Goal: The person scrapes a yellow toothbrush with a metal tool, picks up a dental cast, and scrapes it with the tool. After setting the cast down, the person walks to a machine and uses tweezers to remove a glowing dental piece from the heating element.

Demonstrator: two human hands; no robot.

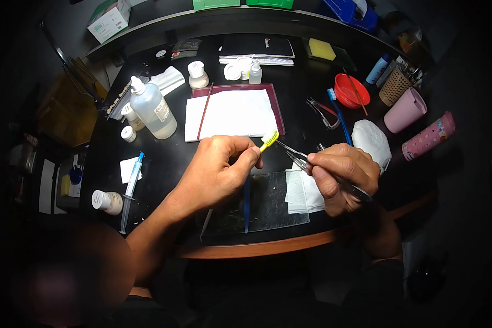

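My left hand (221, 161) pinches a yellow toothbrush (269, 140), its bristled head pointing up and right. Close by on the right, my right hand (344, 177) is closed around a slim dark metal tool (292, 149), whose thin tip reaches the brush head; whether they touch is unclear. More metal instrument tips show beside my right fingers. Beneath the hands lies a glass plate (273, 210), with folded white paper (303, 191) on its right part. A blue-handled tool (247, 205) and a thin metal instrument (206, 224) rest at the plate's left.
Behind are a white cloth (229, 112) with a red brush (205, 112), a large squeeze bottle (154, 112) and small jars (198, 75). Rightward stand a red bowl (350, 93), pliers (323, 112), a blue toothbrush (341, 120) and a pink cup (404, 111). A syringe (128, 199) lies left.
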